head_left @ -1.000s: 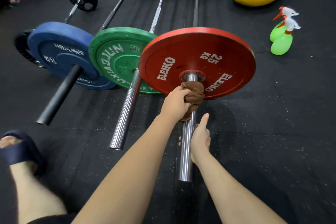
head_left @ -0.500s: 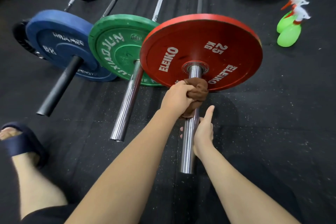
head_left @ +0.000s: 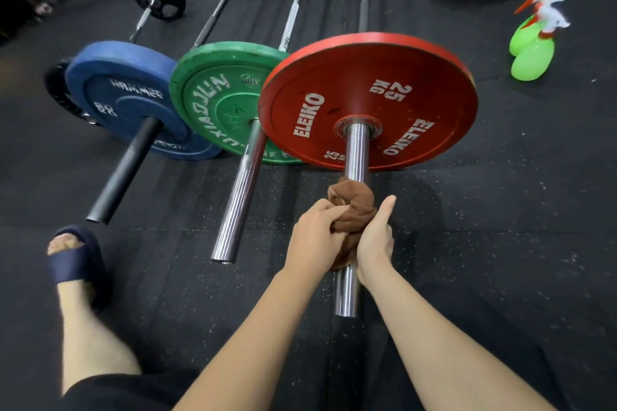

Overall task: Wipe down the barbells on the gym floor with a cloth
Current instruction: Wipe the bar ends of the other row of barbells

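Two-handed wipe of chrome barbell sleeve [head_left: 356, 150] in hand. Bunched brown cloth [head_left: 354, 207] mid-sleeve, near red Eleiko plate [head_left: 367, 87], clasped by curled left hand [head_left: 314, 240] and right hand [head_left: 375, 240], thumb raised. Next: draw toward sleeve end, grip kept tight.

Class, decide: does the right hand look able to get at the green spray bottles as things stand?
Probably yes, with a stretch. Bare floor lies between the right hand and the spray bottles, right of the red plate; but that hand grips the brown cloth and must let go.
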Demonstrator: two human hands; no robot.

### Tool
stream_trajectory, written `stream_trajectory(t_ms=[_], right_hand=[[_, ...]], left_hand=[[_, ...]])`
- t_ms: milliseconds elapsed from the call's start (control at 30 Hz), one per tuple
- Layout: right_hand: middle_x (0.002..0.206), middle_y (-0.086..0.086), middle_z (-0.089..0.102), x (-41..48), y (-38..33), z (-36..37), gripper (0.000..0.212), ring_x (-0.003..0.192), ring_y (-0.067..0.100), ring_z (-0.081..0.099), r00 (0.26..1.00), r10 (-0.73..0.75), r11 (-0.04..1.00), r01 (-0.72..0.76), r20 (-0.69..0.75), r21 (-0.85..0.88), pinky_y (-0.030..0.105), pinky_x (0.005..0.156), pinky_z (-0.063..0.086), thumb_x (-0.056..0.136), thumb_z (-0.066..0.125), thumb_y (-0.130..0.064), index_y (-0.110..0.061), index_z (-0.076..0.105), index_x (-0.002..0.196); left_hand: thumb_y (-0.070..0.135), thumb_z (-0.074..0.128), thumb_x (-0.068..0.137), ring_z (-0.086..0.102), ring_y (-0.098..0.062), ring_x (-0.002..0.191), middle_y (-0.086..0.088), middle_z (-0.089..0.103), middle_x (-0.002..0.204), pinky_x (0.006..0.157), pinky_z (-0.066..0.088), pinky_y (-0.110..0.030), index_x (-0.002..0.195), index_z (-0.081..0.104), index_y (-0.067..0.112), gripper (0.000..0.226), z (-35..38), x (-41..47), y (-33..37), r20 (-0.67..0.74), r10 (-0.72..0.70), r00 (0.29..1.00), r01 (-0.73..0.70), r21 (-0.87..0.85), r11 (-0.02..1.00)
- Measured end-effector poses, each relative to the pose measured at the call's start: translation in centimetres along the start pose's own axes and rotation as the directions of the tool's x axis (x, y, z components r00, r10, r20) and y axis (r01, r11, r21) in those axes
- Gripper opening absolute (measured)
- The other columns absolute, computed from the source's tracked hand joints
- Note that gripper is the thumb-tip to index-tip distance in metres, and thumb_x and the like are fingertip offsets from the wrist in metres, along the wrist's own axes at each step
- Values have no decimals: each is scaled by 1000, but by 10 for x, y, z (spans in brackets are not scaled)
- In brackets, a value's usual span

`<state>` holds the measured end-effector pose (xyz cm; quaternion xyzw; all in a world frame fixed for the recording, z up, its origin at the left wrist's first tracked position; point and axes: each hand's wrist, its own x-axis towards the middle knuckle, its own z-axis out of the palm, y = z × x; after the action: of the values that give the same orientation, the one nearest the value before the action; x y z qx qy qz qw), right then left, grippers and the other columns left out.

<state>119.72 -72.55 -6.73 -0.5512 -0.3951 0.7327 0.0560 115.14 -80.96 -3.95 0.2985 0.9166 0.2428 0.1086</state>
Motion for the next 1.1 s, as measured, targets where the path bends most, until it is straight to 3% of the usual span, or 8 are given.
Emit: stream_trajectory(t_ms=[200, 300, 433, 600, 833, 1100], right_hand=[[132, 9, 64, 1, -1, 0, 123, 120, 33, 60, 1000, -1, 998, 0, -29, -56, 55, 108, 44, 61, 1, -102, -21, 64, 129], [134, 11, 63, 0, -3, -3, 114, 118, 33, 60, 1000, -10, 995, 9, -9, -101, 50, 106, 44, 76, 0, -95, -19, 64, 132], [143, 14, 57, 4, -3, -12, 96, 127, 35, 55, 996, -79, 952, 85, 32, -293, 51, 111, 39, 93, 3, -79, -17, 63, 135], [132, 17, 64, 8, -6, -18, 88, 121, 37, 59, 980, -193, 858, 192, 49, -477, 49, 107, 42, 99, 1, -69, -19, 63, 136], [141, 18, 58, 10, -6, -18, 97, 127, 37, 55, 992, -128, 938, 128, 22, -321, 49, 111, 38, 96, 2, -76, -12, 61, 137], [133, 17, 63, 15, -3, -13, 91, 120, 36, 59, 990, -140, 922, 130, -3, -364, 47, 107, 42, 98, 4, -73, -13, 65, 131]], left_hand=[[14, 63, 93, 61, -23, 93, 1, 61, 98, 81, 49, -35, 102, 75, 21, 17, -7, 37, 11, 1, 28, 1000, -27, 112, 993], [18, 60, 98, 58, -18, 92, 1, 63, 103, 80, 45, -30, 106, 75, 24, 18, -5, 50, 23, -26, -28, 999, 31, 133, 991], [19, 62, 96, 59, -17, 90, 7, 57, 95, 75, 38, -26, 98, 75, 22, 14, -6, 40, 29, -29, -41, 999, 44, 152, 987], [22, 67, 95, 55, -9, 87, 5, 65, 100, 76, 43, -24, 104, 78, 22, 14, -3, 15, 31, -25, -30, 999, 33, 142, 989], [20, 67, 94, 62, -17, 96, 2, 68, 104, 82, 48, -28, 96, 77, 20, 10, -9, 24, 38, 5, -34, 999, 33, 124, 992], [23, 65, 96, 59, -13, 91, 9, 63, 100, 81, 49, -28, 98, 76, 22, 11, -2, 24, 25, -10, -33, 999, 34, 73, 997]])
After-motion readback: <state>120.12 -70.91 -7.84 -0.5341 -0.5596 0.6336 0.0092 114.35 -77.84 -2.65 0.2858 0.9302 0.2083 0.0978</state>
